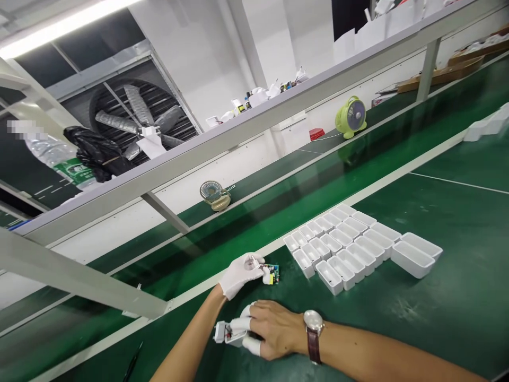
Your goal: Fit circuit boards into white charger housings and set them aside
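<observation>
My left hand, in a white glove, is closed on a small circuit board with green, yellow and blue parts. A white piece sits beside the board at the fingertips; its kind is partly hidden. My right hand wears white finger covers and a wristwatch. Its fingers are wrapped over a white plastic casing lying on the green table. At the casing's left end are a white plug-like piece and a bit of red wire. To the right stand several open white casings in rows.
Beyond the table edge runs a green conveyor belt. A small fan and a green fan stand behind it. A grey frame post slants at the left. A black pen lies at the lower left.
</observation>
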Action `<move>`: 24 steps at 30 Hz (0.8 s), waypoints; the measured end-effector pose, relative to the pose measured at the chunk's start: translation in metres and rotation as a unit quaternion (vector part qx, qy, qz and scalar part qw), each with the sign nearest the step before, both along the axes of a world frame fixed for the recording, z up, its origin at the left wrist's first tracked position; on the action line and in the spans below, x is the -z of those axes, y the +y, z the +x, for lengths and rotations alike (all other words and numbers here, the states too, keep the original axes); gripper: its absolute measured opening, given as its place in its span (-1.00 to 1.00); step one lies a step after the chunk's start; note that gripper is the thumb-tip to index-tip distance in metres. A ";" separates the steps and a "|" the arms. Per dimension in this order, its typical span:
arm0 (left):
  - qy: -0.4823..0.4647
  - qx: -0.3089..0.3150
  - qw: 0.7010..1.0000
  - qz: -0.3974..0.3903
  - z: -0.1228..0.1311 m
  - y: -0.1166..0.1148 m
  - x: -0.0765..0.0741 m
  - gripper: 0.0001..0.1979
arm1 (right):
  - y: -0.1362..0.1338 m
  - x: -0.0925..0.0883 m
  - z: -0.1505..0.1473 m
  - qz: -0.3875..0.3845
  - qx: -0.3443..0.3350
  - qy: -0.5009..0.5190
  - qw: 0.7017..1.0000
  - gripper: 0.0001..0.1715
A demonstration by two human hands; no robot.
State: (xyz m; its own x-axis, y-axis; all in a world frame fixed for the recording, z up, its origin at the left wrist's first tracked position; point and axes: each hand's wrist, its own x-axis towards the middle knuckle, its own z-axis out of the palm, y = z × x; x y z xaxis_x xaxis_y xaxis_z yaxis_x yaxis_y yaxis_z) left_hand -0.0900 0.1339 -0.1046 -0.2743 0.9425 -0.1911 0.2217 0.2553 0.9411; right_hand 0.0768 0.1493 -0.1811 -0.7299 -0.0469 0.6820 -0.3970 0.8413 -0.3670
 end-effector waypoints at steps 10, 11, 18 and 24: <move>0.048 -0.122 0.987 0.091 -0.022 -0.107 -0.018 -0.36 | 0.001 -0.005 0.015 -0.074 -0.020 -0.039 0.996 -0.66; 0.050 -0.109 0.989 0.091 -0.017 -0.120 -0.016 -0.33 | 0.001 -0.005 0.016 -0.077 -0.021 -0.032 0.996 -0.66; -0.025 -0.063 0.997 0.040 0.017 -0.168 0.012 -0.21 | -0.001 -0.002 0.019 -0.078 -0.020 -0.016 0.997 -0.69; 0.025 -0.105 0.994 0.027 0.026 -0.172 0.026 -0.53 | -0.001 -0.005 0.023 -0.009 -0.029 -0.035 0.999 -0.52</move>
